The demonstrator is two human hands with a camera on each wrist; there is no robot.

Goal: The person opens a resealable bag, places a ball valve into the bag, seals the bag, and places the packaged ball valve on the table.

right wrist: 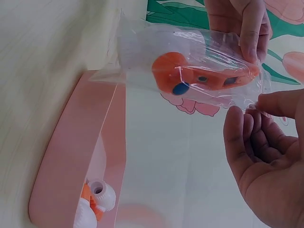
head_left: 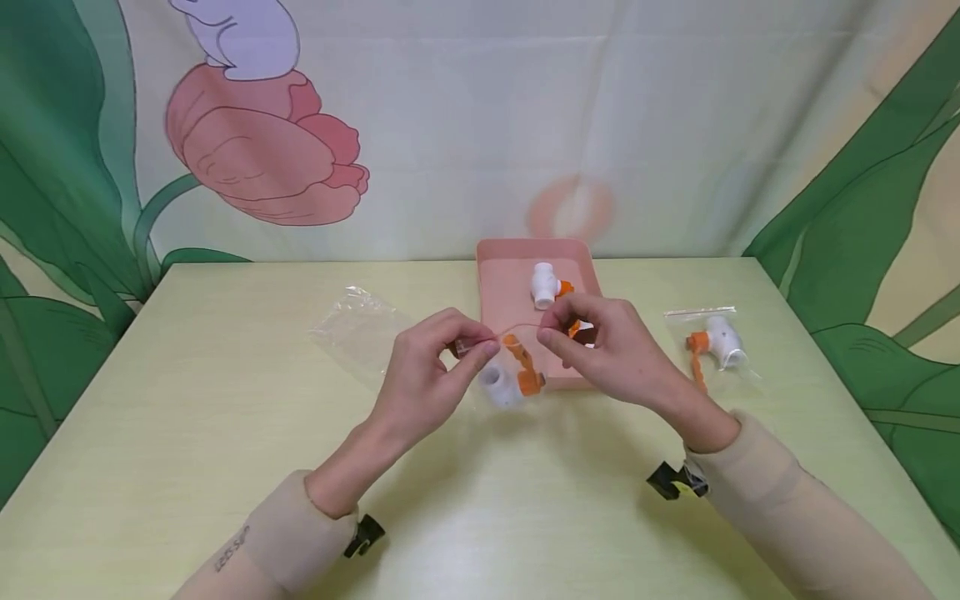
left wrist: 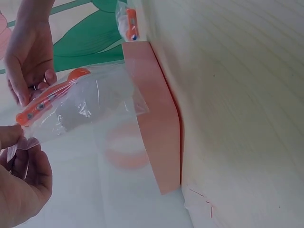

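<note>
A clear zip bag [right wrist: 135,45] hangs between my two hands over the table, in front of the pink tray. Inside it is a white plastic ball valve [head_left: 498,385] with an orange handle [right wrist: 211,78]. My left hand [head_left: 427,367] pinches the bag's top edge between thumb and forefinger. At the other end of that edge, my right hand [head_left: 611,350] pinches it too. Between the hands the edge bows slightly in the head view. The right wrist view shows the handle's tip near the pinched edge.
The pink tray [head_left: 502,275] holds a white valve [head_left: 543,286] and another partly hidden behind my right hand. To the right lies another bagged valve [head_left: 722,342]. A flat clear bag [head_left: 360,329] lies left of the tray. A printed curtain [head_left: 450,150] hangs behind the table.
</note>
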